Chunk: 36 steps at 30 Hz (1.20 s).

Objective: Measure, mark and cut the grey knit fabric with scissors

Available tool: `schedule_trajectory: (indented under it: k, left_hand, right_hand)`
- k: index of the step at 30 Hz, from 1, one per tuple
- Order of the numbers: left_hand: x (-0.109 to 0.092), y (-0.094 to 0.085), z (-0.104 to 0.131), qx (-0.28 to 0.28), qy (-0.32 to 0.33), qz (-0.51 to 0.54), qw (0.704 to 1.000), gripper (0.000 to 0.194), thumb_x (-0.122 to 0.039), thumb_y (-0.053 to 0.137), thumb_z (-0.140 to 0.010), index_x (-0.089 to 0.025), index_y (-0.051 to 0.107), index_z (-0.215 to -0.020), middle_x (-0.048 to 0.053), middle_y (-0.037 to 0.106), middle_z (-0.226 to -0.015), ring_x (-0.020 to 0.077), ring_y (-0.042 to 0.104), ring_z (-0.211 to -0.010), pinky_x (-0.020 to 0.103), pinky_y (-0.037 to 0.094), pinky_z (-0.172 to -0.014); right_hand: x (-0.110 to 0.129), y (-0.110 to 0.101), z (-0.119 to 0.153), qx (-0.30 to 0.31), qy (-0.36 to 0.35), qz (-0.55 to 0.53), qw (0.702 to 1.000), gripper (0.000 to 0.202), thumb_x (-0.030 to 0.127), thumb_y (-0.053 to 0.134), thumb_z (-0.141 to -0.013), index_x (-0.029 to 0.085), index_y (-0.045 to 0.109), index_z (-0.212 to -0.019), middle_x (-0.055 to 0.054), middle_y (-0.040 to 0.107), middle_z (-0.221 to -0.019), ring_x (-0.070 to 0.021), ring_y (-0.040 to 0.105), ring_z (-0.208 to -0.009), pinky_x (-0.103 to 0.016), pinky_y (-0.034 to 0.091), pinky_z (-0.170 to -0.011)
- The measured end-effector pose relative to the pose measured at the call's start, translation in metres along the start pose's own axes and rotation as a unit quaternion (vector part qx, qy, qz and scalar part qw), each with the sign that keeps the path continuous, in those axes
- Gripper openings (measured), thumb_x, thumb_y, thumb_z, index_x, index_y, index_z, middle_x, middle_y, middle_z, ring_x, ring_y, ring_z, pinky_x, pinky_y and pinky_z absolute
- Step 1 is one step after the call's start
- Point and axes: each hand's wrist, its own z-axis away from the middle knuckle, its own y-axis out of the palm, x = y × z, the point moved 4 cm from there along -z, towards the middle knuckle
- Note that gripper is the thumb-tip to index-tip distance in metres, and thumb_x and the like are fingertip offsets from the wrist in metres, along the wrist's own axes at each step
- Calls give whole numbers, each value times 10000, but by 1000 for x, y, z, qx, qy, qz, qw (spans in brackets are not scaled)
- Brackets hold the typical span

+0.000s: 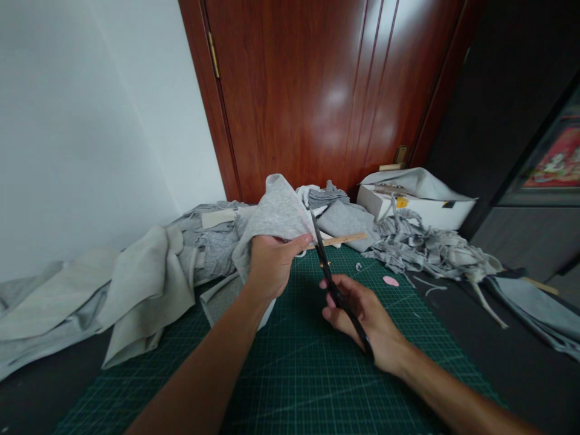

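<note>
My left hand (272,261) pinches a piece of light grey fabric (281,208) and holds it up above the green cutting mat (312,374). Part of the cloth drapes over the back of that hand and hangs down behind the wrist. In my right hand (357,308) is a pair of black scissors (324,260), with fingers around the handles and the blades pointing up and away from me. The blades are beside the fabric's right edge, near my left fingertips; whether they touch the cloth I cannot tell.
Grey and cream fabric (149,272) is heaped along the left. A wooden ruler (347,239) lies at the mat's far side. Tangled grey scraps (426,248) and a white box (421,208) stand at the right, near a pink paper oval (390,281). A brown door (294,90) rises behind.
</note>
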Motion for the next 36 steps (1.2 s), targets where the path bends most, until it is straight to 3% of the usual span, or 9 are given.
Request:
schedule_trajectory:
  k: [16,26,36]
  left_hand:
    - [1,-7,-3,19,-64,22,997,826,-102,901,-600,-224,633,-1372,87,761,-1214,315,720,-1140,502,506,-1108]
    - [-1,-5,-4,21,-58,32,998,854,-110,903,-581,-216,624,-1381,89,764,-1214,321,705,-1181,511,490,-1124]
    - [-1,-7,-6,35,-69,44,996,859,-103,924,-558,-213,639,-1361,100,756,-1228,341,687,-1216,524,480,-1123]
  right_hand:
    - [-8,-1,1,2,-6,15,1000,299,361,765,-814,208,630,-1032,53,500,-723,-111,434,-587,-241,375,-513]
    - [-5,2,3,-9,-15,20,1000,320,437,774,-811,206,635,-984,43,522,-695,-108,459,-544,-231,408,-468]
    - [-4,4,5,-3,-4,29,1000,334,461,757,-852,189,612,-981,73,503,-618,-74,411,-440,-214,362,-415]
